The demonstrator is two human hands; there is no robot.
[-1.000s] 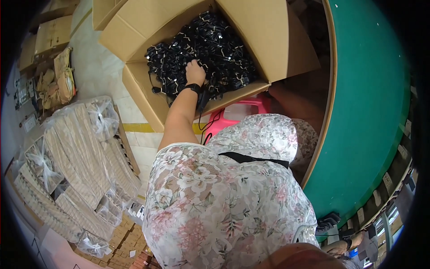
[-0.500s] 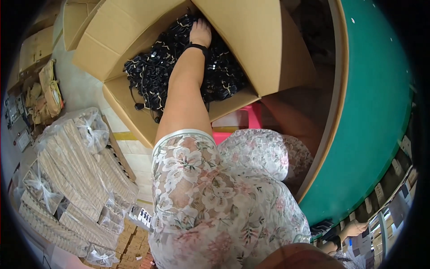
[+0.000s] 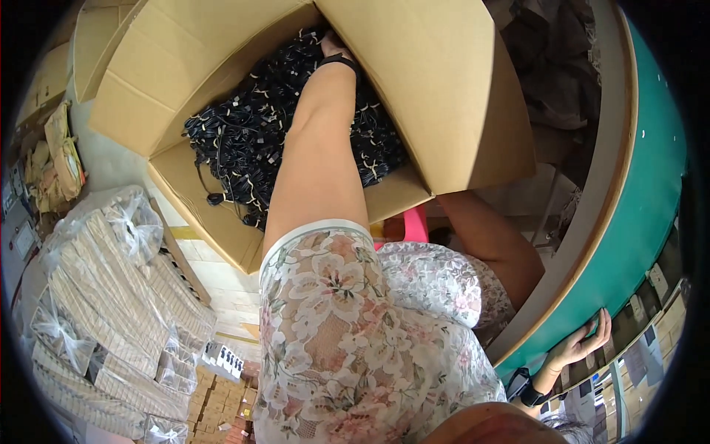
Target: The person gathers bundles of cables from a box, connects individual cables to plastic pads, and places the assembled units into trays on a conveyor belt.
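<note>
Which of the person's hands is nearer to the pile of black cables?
Left. The left hand is inside the cardboard box, at the far end of the cable pile, partly hidden. The right hand is well away, at the green table's edge.

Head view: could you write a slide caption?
Left hand near the far corner of an open cardboard box of bundled black cables.

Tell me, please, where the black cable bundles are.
In the head view, the black cable bundles lie inside the open cardboard box, upper left of centre, with the left hand at their far end.
</note>
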